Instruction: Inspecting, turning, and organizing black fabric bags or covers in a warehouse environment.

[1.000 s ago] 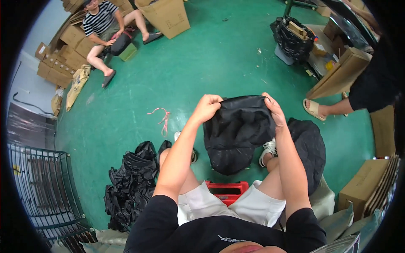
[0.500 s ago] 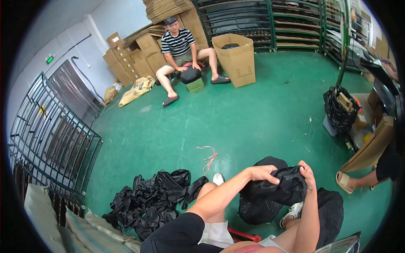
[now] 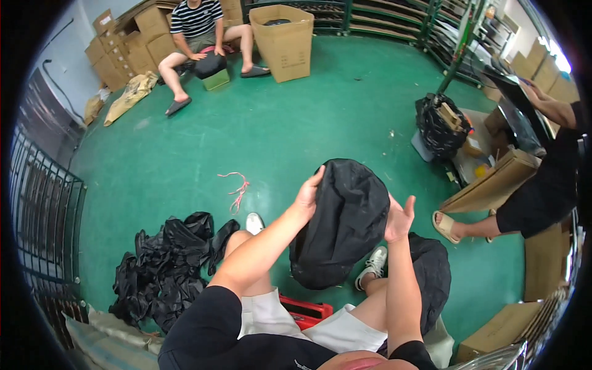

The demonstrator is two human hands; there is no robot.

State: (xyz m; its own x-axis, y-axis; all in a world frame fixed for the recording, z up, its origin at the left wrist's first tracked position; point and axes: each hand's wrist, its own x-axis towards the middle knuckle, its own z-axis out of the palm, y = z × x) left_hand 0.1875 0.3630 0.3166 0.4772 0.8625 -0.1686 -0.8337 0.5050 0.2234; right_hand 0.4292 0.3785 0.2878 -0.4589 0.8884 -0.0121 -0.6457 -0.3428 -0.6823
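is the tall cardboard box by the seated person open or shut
Open: the cardboard box has its top uncovered, and a black item shows inside.

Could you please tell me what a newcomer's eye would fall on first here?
Probably the bulky black cloth in the centre, with the left hand gripping its left edge and the open right hand at its right side. Next might come the crumpled black heap at lower left, then the pink string, bright against the green floor left of the cloth.
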